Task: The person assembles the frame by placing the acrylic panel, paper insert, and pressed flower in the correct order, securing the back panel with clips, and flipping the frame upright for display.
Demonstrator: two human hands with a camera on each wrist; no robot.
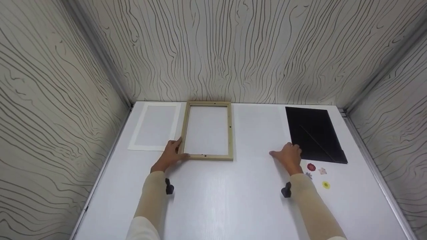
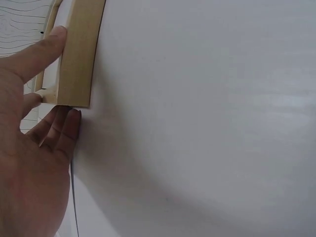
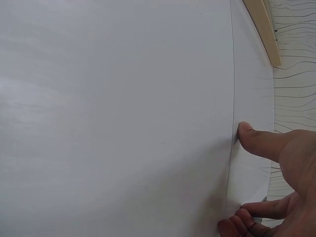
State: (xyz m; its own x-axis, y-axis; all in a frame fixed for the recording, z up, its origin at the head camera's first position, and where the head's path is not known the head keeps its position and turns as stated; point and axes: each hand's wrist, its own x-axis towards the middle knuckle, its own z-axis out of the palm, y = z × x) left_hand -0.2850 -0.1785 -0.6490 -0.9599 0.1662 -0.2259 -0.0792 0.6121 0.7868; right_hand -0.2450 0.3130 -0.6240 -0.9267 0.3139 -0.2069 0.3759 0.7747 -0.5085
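Note:
A light wooden picture frame (image 1: 231, 133) lies on the white table, its middle showing white. My left hand (image 1: 170, 155) touches its near left corner, thumb on the near rail and fingers along the left side. In the left wrist view, that thumb rests on the rail (image 2: 81, 64). A thin clear sheet (image 1: 260, 130) lies flat to the right of the frame. At its near right corner is my right hand (image 1: 287, 156), thumb at the near edge and fingers by the right side, spread apart. The right wrist view shows the thumb along the sheet's edge (image 3: 253, 98).
A white mat border (image 1: 138, 147) lies left of the frame. On the right lies a black backing board (image 1: 315, 133) with a diagonal line. Several small flowers, among them a red one (image 1: 311, 167) and a yellow one (image 1: 326, 185), lie below it. Patterned walls enclose the table.

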